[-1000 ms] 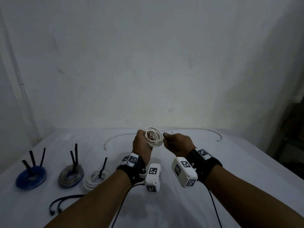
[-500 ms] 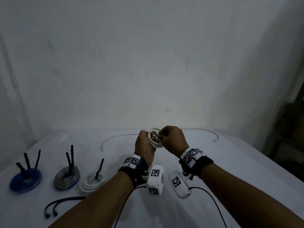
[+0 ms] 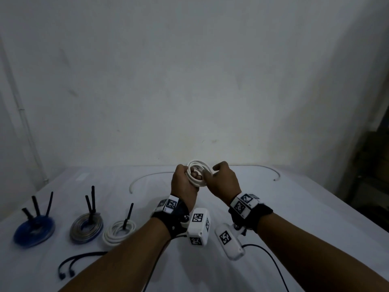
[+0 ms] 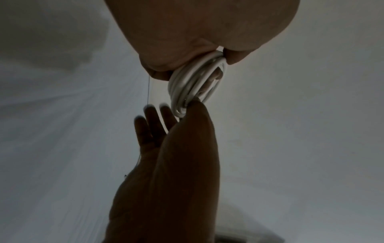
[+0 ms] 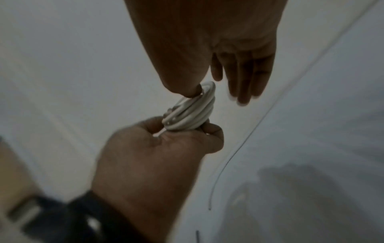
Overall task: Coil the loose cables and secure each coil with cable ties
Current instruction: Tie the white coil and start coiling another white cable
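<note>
Coil (image 3: 197, 173) of white cable stands upright between both hands, above the bench (image 3: 294, 207). Left hand (image 3: 184, 186) grips its near rim; right hand (image 3: 224, 182) touches the other rim with the thumb, fingers straight. Loose cable (image 3: 147, 177) lies beyond them.

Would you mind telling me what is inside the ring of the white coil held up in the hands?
Fingertips of the left hand show through the white coil. The right hand touches its rim with the thumb. Any cable end tucked inside is hidden.
</note>
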